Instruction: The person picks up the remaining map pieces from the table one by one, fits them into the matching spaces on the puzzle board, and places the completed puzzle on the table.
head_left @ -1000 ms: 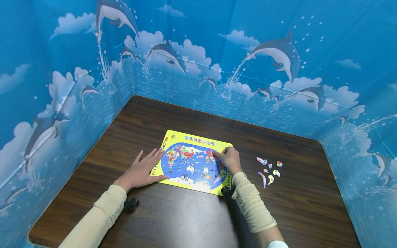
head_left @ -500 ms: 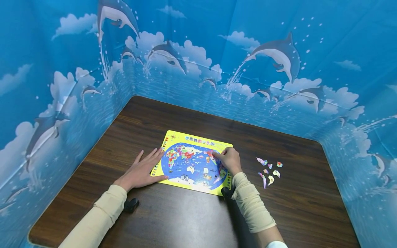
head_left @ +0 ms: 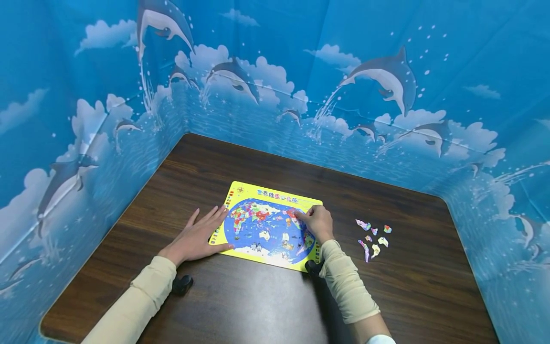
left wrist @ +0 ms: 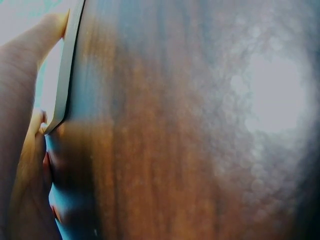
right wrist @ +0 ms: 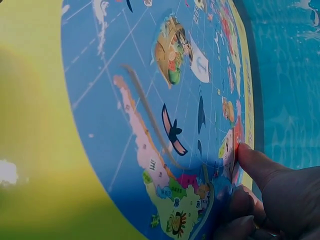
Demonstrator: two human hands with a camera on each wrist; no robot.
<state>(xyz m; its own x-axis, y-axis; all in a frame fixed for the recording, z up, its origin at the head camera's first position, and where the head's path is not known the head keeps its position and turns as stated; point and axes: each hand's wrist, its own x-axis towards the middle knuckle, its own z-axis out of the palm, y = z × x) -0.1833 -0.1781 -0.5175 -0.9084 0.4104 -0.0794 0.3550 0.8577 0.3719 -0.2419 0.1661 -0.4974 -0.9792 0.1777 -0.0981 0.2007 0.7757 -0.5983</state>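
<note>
Glossy map board (head_left: 275, 239): yel. border (head_left: 248, 188), blue oval (head_left: 253, 230), multicol. continents (head_left: 260, 215). L grip (head_left: 198, 238) spread on its L edge; R grip (head_left: 319, 223) touching R side, pinch unclear.

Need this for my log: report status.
Left hand on map, left edge. Right hand on map's right side, grip unclear. Loose pieces right of map; no obstruction seen.

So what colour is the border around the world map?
The border is bright yellow, clearest in the head view.
</note>
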